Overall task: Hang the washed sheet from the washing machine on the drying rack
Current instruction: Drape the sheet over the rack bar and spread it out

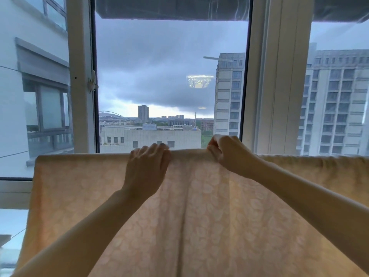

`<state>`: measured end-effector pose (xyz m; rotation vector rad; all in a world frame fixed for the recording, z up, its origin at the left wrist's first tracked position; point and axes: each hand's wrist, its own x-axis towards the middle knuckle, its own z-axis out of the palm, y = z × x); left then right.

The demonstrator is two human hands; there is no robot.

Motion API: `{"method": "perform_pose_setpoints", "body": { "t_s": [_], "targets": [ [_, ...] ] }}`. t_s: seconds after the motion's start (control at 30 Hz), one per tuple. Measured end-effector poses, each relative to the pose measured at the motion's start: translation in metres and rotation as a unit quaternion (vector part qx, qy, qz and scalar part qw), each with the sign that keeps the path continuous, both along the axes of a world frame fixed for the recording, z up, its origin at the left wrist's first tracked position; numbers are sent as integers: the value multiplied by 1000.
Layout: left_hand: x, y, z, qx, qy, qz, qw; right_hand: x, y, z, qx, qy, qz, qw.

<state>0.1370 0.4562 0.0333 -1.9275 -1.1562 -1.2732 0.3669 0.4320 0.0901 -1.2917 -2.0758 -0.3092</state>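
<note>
Both hands meet at the sheet's [199, 216] top fold: the left hand [146, 166] curls its fingers over it, and the right hand [227, 154] pinches it just beside. Peach and patterned, the sheet hangs draped before the window [169, 76], hiding whatever bears it.

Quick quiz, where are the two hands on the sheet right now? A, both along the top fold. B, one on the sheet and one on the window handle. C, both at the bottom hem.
A: the left hand and the right hand both grip the sheet along its top fold, close together near the middle.
</note>
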Motion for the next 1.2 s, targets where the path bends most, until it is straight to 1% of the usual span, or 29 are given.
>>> {"method": "perform_pose_setpoints", "body": {
  "t_s": [0.1,0.17,0.33,0.4,0.53,0.63,0.73,0.87,1.03,1.13,1.2],
  "targets": [
    [30,-7,-5,32,77,8,997,-1,-1,0,18,5,10,1000],
    [48,-9,-6,34,98,39,994,1,-3,1,31,5,8,999],
    [64,-7,-5,35,105,65,992,23,-19,0,32,28,-8,999],
    [64,-7,-6,39,101,67,992,34,-27,1,21,36,-20,999],
    [63,-6,-5,50,82,67,993,49,-38,3,-12,16,-54,998],
    [64,-7,-4,45,85,68,993,53,-40,7,-29,42,-59,997],
    [66,-9,-5,36,86,73,993,58,-39,7,-3,32,-84,996],
    [73,-7,-9,42,95,59,993,78,-41,-2,52,50,-129,989],
    [101,-7,-17,69,122,23,990,86,-43,-8,62,56,-116,990],
    [126,-11,-17,75,144,23,986,88,-42,-6,65,57,-104,991],
    [140,-16,-16,64,142,28,987,92,-43,-5,68,54,-98,991]
  ]
}}
